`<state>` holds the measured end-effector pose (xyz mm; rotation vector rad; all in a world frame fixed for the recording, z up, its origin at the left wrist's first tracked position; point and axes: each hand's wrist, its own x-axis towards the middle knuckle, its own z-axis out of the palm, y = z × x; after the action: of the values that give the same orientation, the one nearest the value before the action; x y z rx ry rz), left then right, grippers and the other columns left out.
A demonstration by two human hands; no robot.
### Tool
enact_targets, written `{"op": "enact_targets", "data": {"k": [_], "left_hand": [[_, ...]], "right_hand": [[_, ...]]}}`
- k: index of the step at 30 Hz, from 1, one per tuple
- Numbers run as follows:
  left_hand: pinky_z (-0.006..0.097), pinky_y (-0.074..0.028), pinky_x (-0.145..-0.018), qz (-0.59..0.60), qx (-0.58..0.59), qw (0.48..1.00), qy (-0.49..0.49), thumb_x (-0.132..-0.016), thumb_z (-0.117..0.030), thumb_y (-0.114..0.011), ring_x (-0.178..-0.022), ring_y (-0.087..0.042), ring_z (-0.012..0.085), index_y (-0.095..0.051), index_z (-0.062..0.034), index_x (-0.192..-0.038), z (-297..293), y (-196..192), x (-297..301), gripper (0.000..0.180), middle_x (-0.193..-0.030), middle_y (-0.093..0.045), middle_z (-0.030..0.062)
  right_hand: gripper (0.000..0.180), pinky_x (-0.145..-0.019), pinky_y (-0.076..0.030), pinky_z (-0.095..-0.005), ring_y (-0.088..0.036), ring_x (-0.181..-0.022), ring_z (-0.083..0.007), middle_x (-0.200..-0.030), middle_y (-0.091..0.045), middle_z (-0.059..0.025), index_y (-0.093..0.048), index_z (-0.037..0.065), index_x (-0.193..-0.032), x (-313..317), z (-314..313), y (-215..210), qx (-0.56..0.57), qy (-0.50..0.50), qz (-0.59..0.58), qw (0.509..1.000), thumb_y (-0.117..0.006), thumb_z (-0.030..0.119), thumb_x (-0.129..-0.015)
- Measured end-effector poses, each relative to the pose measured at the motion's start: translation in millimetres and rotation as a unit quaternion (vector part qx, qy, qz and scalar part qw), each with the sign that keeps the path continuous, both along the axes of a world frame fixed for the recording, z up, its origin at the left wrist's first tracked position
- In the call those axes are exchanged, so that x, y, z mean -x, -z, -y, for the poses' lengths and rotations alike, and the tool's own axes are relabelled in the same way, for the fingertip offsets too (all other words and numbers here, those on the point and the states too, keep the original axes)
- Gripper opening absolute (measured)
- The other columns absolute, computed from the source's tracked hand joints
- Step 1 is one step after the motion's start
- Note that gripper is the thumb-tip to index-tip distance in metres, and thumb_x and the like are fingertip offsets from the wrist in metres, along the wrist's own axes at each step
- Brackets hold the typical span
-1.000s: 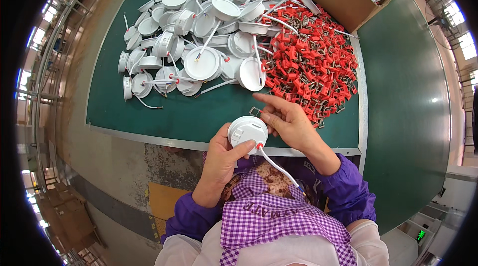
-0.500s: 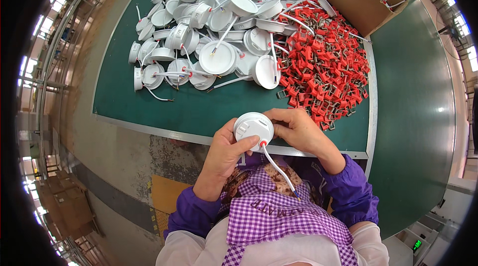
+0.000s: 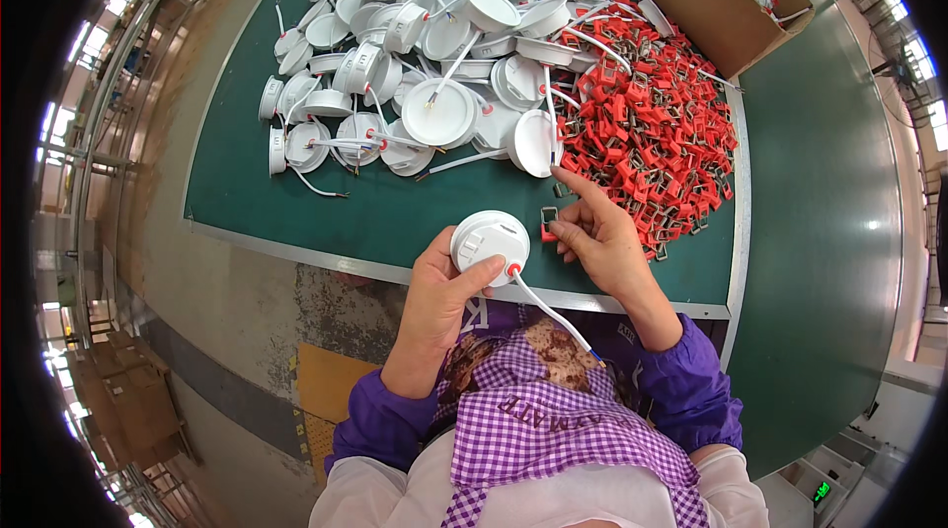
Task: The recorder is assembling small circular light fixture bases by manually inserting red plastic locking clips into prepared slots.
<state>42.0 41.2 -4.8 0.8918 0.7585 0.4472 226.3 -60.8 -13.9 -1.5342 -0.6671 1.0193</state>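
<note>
My left hand (image 3: 435, 297) grips a round white downlight (image 3: 484, 235) by its side, the thumb lying on its back face. From a red grommet on that face a white cable (image 3: 558, 314) hangs toward my apron, its coloured wire ends bare. To the right of the downlight, my right hand (image 3: 607, 249) pinches a small red clip with a metal wire loop (image 3: 549, 233) between thumb and fingers, the index finger stretched out. The clip is held apart from the downlight. Just beyond my right hand lies a big heap of similar red clips (image 3: 642, 133).
A pile of white downlights (image 3: 434, 113) with loose cables covers the far left of the green table (image 3: 385, 217). A cardboard box (image 3: 716, 29) with more white parts stands at the far right. A metal edge strip (image 3: 326, 261) runs along the near side.
My right hand has drawn away from the downlight to the right, and a red clip now shows in its fingers. The downlight has shifted slightly left and away from me.
</note>
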Motion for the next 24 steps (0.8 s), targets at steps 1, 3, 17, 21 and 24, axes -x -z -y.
{"op": "enact_targets", "data": {"k": [1, 3, 17, 21, 24], "left_hand": [[0.021, -0.052, -0.063, 0.003, -0.005, 1.0, 0.001, -0.085, -0.002, -0.07, -0.085, -0.066, 0.0098, -0.058, -0.0028, -0.117, 0.9, 0.1, -0.1, 0.034, -0.104, -0.068, 0.0053], [0.021, -0.052, -0.063, 0.003, -0.011, 1.0, 0.006, -0.085, -0.002, -0.07, -0.084, -0.066, 0.0094, -0.058, -0.0028, -0.117, 4.7, 1.4, -2.2, 0.035, -0.103, -0.068, 0.0053], [0.025, -0.052, -0.075, -0.002, -0.145, 0.989, -0.019, -0.085, -0.003, -0.072, -0.088, -0.063, 0.0093, -0.059, 0.0019, -0.111, 16.4, 3.7, -17.2, 0.03, -0.099, -0.067, 0.0065], [0.024, -0.052, -0.073, -0.025, -0.217, 0.976, -0.017, -0.085, -0.005, -0.073, -0.085, -0.063, 0.0086, -0.06, 0.0019, -0.11, 17.4, 10.5, -20.2, 0.029, -0.098, -0.067, 0.0059], [0.024, -0.052, -0.072, -0.032, -0.243, 0.969, -0.024, -0.085, -0.006, -0.073, -0.084, -0.063, 0.0085, -0.061, 0.002, -0.109, 17.0, 13.8, -22.5, 0.029, -0.096, -0.067, 0.0059]], "right_hand": [[0.039, -0.061, -0.05, -0.024, -0.059, -0.069, -0.0084, -0.08, -0.059, -0.0017, -0.055, 0.003, -0.131, 1.8, -0.1, 1.3, 0.002, 0.006, 0.018, 1.0, -0.058, -0.002, -0.093], [0.037, -0.061, -0.051, -0.024, -0.059, -0.069, -0.0088, -0.082, -0.06, -0.0023, -0.055, 0.001, -0.129, 0.4, -0.5, 2.3, 0.012, -0.012, 0.011, 1.0, -0.058, -0.002, -0.093], [0.007, -0.063, -0.049, -0.0244, -0.062, -0.072, -0.0094, -0.084, -0.066, -0.005, -0.066, 0.0, -0.092, 17.9, -3.1, -2.9, -0.099, 0.107, 0.099, 0.984, -0.069, 0.002, -0.087], [0.01, -0.057, -0.048, -0.0244, -0.061, -0.064, -0.009, -0.074, -0.065, -0.0033, -0.066, -0.002, -0.095, 17.8, 0.9, -2.2, -0.003, 0.057, 0.081, 0.995, -0.068, 0.004, -0.088], [0.011, -0.057, -0.049, -0.0248, -0.062, -0.065, -0.0087, -0.076, -0.066, -0.0046, -0.066, -0.003, -0.096, 12.6, 4.2, 2.2, 0.032, 0.043, 0.006, 0.999, -0.067, 0.003, -0.088]]}}
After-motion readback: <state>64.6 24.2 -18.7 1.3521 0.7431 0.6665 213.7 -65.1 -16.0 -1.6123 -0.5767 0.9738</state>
